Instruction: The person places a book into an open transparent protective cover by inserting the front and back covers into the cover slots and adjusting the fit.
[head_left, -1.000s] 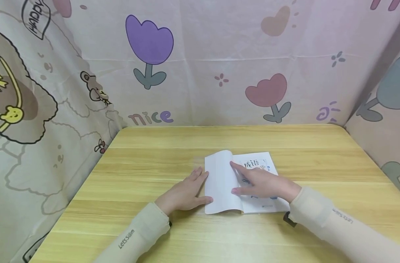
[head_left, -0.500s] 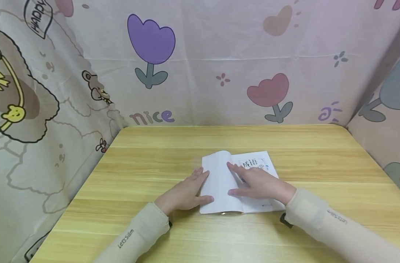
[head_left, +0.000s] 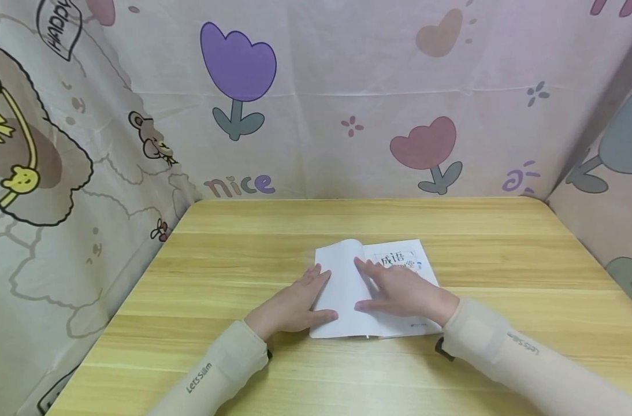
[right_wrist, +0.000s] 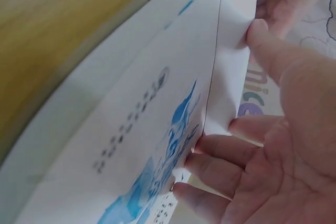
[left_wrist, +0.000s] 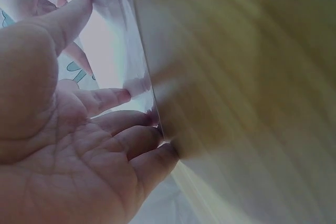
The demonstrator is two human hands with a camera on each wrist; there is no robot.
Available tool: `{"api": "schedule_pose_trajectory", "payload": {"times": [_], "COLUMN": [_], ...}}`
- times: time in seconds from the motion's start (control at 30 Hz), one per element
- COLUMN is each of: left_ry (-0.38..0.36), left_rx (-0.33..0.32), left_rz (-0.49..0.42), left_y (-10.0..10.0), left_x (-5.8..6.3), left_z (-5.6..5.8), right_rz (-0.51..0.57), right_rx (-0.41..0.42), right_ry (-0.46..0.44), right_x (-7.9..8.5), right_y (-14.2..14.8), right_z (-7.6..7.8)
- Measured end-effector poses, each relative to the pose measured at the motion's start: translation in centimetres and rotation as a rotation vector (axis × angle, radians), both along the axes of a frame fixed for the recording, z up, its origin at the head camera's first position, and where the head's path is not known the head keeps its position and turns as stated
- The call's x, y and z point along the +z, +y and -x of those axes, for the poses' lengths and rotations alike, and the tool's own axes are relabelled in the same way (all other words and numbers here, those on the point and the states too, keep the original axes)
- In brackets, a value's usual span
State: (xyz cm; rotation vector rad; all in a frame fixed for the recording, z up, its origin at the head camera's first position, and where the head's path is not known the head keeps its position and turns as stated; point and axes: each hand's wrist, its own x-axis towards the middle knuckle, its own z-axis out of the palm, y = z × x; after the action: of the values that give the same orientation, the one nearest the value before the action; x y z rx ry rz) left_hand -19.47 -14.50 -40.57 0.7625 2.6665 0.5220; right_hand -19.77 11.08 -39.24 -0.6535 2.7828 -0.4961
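Note:
An open paperback book (head_left: 422,266) lies on the table, its blank white leaf (head_left: 334,318) turned to the left and slightly bowed. On the right is a title page with large Chinese characters; the right wrist view shows its blue printed picture (right_wrist: 176,132). My left hand (head_left: 292,303) rests at the blank leaf's left edge, thumb and index finger over the paper, the other fingertips at the edge. My right hand (head_left: 406,290) lies across the title page, with thumb and index fingertip touching the blank leaf near the fold. Its palm and wrist hide part of the print.
The wooden table (head_left: 253,225) reaches back to a cloth backdrop (head_left: 326,156) printed with flowers. More patterned cloth (head_left: 113,179) hangs along the left side. Both forearms wear beige sleeves (head_left: 227,358).
The blank leaf has spread further left, beneath my left thumb and index finger. My right hand has shifted a little left along with the book, while the left hand has stayed put.

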Motion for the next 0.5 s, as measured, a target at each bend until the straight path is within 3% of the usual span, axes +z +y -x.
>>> {"api": "schedule_pose_trajectory", "payload": {"times": [0.5], "left_ry": [0.025], "left_rx": [-0.021], "left_rz": [0.023], "left_y": [0.3], "left_x": [0.1], "left_z": [0.1], "right_rz": [-0.065], "right_rx": [0.010], "right_ry": [0.040], "right_x": [0.2], "right_y": [-1.5], "right_z": [-0.3]}}
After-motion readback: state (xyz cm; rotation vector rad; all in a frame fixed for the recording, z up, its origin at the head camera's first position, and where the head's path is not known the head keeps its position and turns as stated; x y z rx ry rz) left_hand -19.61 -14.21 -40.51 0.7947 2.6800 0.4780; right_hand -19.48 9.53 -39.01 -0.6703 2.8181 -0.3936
